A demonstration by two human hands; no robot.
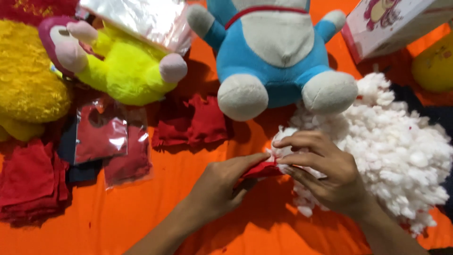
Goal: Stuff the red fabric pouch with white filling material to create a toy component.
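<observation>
Left hand [219, 186] grips red fabric piece [262, 169], seemingly pointing right toward stuffing [401, 151].

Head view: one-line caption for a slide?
Left hand holds a red fabric piece while right hand presses white stuffing in.

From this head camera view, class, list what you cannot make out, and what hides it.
- Small red fabric piece: mostly covered by the left hand and right hand.
- Blue and white plush toy: head cut off by the top edge.
- Pile of white stuffing fluff: near part hidden behind the right hand.
- Pink box: cropped at the corner.
</observation>
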